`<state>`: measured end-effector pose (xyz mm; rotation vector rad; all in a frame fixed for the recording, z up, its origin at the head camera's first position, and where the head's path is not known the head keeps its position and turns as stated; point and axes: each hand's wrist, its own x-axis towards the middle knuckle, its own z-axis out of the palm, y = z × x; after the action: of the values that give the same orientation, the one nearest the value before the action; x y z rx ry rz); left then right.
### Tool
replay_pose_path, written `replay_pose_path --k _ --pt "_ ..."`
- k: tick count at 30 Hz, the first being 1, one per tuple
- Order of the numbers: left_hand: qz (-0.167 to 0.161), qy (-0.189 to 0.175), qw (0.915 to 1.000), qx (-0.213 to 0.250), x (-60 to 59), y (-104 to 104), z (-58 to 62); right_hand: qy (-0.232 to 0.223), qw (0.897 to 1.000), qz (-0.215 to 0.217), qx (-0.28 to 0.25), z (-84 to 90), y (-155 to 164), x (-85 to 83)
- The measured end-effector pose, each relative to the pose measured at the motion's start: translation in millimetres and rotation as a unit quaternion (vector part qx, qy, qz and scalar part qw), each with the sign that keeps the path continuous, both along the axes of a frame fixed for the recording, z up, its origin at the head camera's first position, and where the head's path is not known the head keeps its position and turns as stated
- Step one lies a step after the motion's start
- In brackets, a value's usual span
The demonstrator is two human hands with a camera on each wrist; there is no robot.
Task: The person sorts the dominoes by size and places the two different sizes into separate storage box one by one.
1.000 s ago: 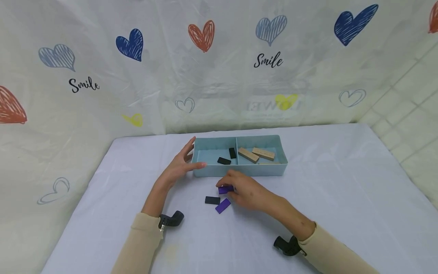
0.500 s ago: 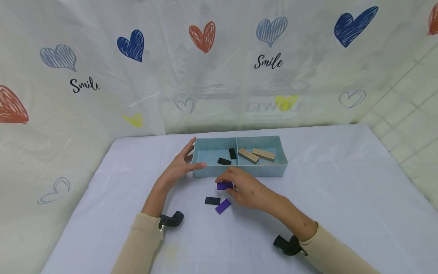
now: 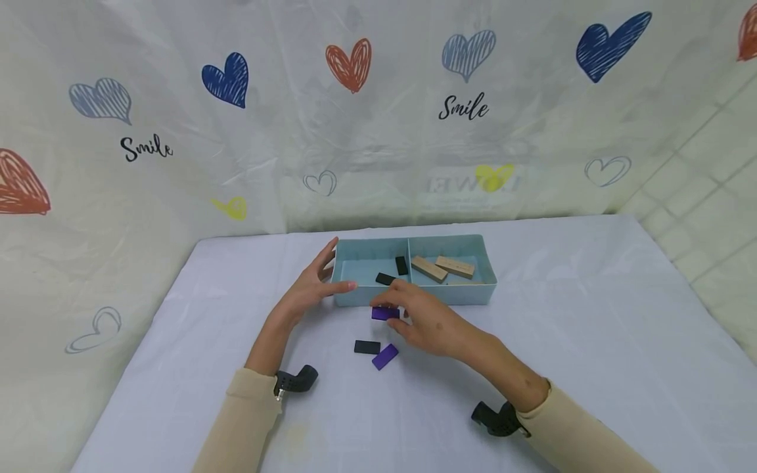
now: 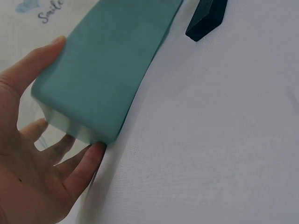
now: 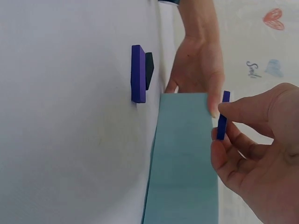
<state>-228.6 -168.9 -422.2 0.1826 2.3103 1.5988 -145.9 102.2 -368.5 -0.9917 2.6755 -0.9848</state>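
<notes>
My right hand (image 3: pixel 422 318) pinches a small purple block (image 3: pixel 384 313) between thumb and fingers, raised just in front of the light blue divided box (image 3: pixel 361 297). The right wrist view shows this purple block (image 5: pixel 223 126) edge-on, beside the box's front wall (image 5: pixel 182 154). With the thumb over the front wall and the fingers against the end wall, my left hand (image 3: pixel 309 286) holds the box's left end; the left wrist view shows the fingertips (image 4: pixel 99 148) touching the end wall. On the cloth lie a black block (image 3: pixel 367 347) and another purple block (image 3: pixel 385 357).
Two black blocks, one upright-looking at the divider (image 3: pixel 401 265) and one partly covered by my right hand, are in the left compartment. Tan wooden blocks (image 3: pixel 455 267) lie in the right one. A white cloth (image 3: pixel 591 315) covers the table; a heart-printed sheet (image 3: pixel 384 131) hangs behind.
My right hand has lifted the purple block off the cloth and moved it up and slightly left, toward the box's front rim. The left hand and the box have stayed put.
</notes>
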Motion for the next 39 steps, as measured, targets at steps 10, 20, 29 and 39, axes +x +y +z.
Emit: replay_pose_path --k 10,20,29,39 --pt "-0.001 -0.001 1.0 0.0 0.1 -1.0 0.0 -0.005 1.0 0.0 -0.011 6.9 -1.4 -3.1" --pt "0.002 -0.014 0.9999 -0.001 -1.4 1.4 2.1 0.028 0.999 -0.009 -0.042 9.8 -1.2 -10.0" --pt "0.001 -0.005 1.0 -0.001 -2.1 -0.5 -1.5 0.087 0.993 -0.019 -0.083 8.7 -3.4 -21.7" --pt "0.002 -0.004 1.0 -0.004 -1.2 -0.6 -0.8 0.106 0.988 -0.033 -0.106 6.4 -4.3 -32.2"
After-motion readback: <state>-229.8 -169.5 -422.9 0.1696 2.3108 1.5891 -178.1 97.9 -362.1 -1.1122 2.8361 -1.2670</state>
